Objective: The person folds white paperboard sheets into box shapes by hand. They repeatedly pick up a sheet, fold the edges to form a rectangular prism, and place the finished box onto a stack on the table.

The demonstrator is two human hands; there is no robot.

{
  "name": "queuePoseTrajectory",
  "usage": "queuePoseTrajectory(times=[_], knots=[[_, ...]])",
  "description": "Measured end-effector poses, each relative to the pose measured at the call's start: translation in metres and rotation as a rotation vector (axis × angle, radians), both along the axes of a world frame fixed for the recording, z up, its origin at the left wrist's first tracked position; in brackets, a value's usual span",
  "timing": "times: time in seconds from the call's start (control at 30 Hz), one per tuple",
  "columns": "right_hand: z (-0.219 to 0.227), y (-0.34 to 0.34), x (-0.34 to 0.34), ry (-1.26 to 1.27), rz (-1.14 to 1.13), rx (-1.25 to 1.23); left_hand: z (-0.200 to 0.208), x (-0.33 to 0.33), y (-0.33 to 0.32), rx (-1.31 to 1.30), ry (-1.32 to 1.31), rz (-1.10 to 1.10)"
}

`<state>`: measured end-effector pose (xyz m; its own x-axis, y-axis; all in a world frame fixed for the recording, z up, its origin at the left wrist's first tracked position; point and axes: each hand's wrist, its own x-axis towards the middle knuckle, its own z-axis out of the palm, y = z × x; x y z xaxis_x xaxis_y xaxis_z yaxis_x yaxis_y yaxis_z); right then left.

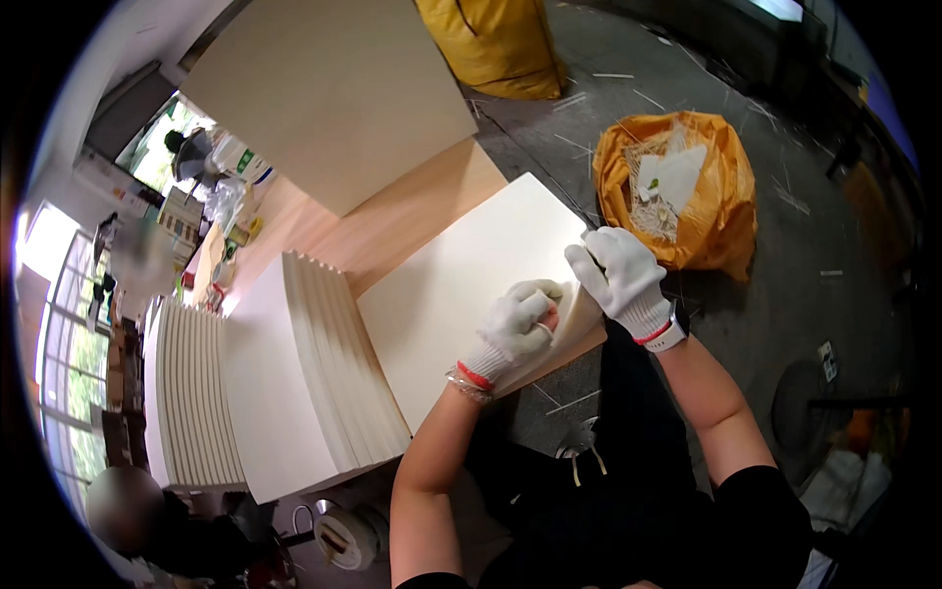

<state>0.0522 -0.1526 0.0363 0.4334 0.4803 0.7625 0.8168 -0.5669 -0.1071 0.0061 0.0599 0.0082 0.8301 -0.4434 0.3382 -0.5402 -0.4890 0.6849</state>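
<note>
A large white board (461, 265) lies flat on the wooden table in front of me. My left hand (517, 322), in a white knit glove, rests on its near right part with the fingers curled in; a bit of pink shows at the fingertips. What those fingers hold, if anything, is hidden. At the board's right edge, my right hand (623, 275) is closed, also in a white glove, with its fingers bent. Its palm side faces away, so anything pinched there cannot be made out. Between the hands, the board's edge shows a pale curved band.
Stacks of white boards with ridged edges (324, 363) stand to the left. A big upright panel (334, 98) rises at the table's far side. Right of the table, an open orange bag (731, 196) holds scraps; a yellow sack (500, 49) stands beyond. Thin strips litter the floor. A person (186, 530) is at lower left.
</note>
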Motion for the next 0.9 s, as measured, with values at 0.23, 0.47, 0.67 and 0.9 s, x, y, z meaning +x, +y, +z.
queuePoseTrajectory(times=[0.23,0.47,0.67,0.9], knots=[[-0.012,-0.006,-0.001,-0.003,-0.107,0.067,0.010,-0.005,0.003,-0.104,0.218,0.002],[-0.013,-0.006,-0.001,0.048,-0.089,0.089,-0.003,-0.001,0.006,-0.127,0.197,-0.009],[-0.016,-0.007,0.001,-0.011,-0.084,0.082,0.011,-0.006,0.004,-0.034,0.214,0.027],[-0.012,-0.005,0.001,0.004,-0.099,0.053,0.020,-0.012,-0.001,0.005,0.292,0.085]])
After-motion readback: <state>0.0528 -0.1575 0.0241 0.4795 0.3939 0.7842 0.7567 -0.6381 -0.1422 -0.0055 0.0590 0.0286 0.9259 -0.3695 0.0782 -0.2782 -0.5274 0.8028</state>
